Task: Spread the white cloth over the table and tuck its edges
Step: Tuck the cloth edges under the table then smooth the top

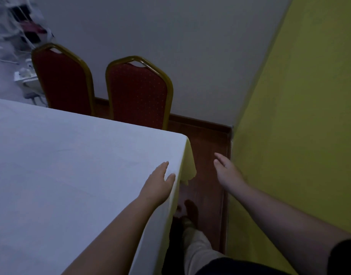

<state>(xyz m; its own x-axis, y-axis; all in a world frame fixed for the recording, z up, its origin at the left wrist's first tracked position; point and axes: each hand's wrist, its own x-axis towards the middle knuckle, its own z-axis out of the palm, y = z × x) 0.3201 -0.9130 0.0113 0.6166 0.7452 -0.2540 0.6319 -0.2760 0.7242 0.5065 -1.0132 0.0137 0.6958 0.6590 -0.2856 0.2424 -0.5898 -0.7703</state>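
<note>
The white cloth lies flat over the table and covers its far right corner, with a flap hanging down past the right edge. My left hand rests flat on the cloth close to that right edge, fingers straight and pointing toward the corner. My right hand hovers in the air over the floor, to the right of the hanging flap, fingers straight and holding nothing. It does not touch the cloth.
Two red chairs with gold frames stand against the table's far side. A yellow wall runs close on the right, leaving a narrow strip of wooden floor. My leg and foot stand there. Clutter sits at the far left.
</note>
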